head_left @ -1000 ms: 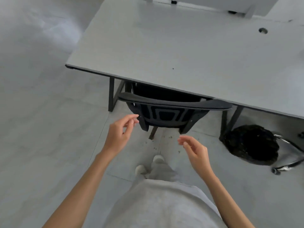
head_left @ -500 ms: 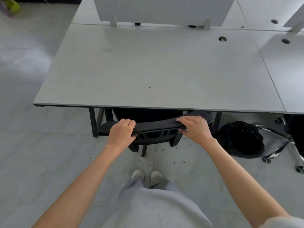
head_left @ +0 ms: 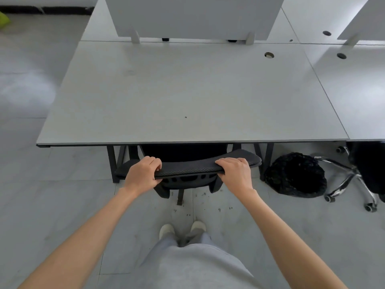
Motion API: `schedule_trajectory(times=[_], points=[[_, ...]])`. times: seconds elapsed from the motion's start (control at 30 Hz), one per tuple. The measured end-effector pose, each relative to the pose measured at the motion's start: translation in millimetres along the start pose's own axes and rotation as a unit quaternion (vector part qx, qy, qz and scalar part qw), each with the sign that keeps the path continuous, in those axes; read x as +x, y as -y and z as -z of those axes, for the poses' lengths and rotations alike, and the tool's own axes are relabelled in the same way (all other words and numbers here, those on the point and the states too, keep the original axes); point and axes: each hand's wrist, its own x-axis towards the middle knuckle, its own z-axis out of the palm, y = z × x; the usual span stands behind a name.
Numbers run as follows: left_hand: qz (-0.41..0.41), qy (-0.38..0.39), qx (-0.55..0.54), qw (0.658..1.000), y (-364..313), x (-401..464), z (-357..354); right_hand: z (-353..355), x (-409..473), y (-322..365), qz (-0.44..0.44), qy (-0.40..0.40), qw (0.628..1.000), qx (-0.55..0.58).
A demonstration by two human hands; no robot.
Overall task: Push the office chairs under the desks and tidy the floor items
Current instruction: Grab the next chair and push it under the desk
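**Chair goes under the desk, floor clutter waits**

A person stands at a grey desk (head_left: 187, 90) and sends a black office chair (head_left: 187, 170) beneath it. At far left, a scrap of something lime green (head_left: 3, 19) lies on the floor by the wall, too small to identify. The left hand (head_left: 141, 175) curls over the top rail of the chair's backrest, fingers wrapped across the upper edge and thumb beneath, clamping it. The right hand (head_left: 235, 174) takes the same hold nearer the rail's right end. The two holds sit well apart on the rail, a spacing that likely keeps the chair tracking straight between the desk's dark legs rather than swivelling. The seat is already hidden under the desktop; only the backrest rail and the frame below it show in front of the desk edge, so this chair appears nearly home. Dark crumbs (head_left: 200, 207) speckle the tiles just ahead of the person's pale shoes (head_left: 183, 227). To the right, a black crumpled bag (head_left: 295, 176) sits on the floor beside the desk leg, just beside the chrome wheeled base of a second chair (head_left: 352, 180) at the neighbouring desk (head_left: 358, 97). That bag and that chair look like the jobs left.
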Motion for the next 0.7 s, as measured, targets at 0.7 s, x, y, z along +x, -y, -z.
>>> schedule_trajectory(times=[0.7], points=[[-0.136,-0.038,0.012,0.990,34,-70,11,-10,-86,48,0.069,-0.034,0.994,-0.074]])
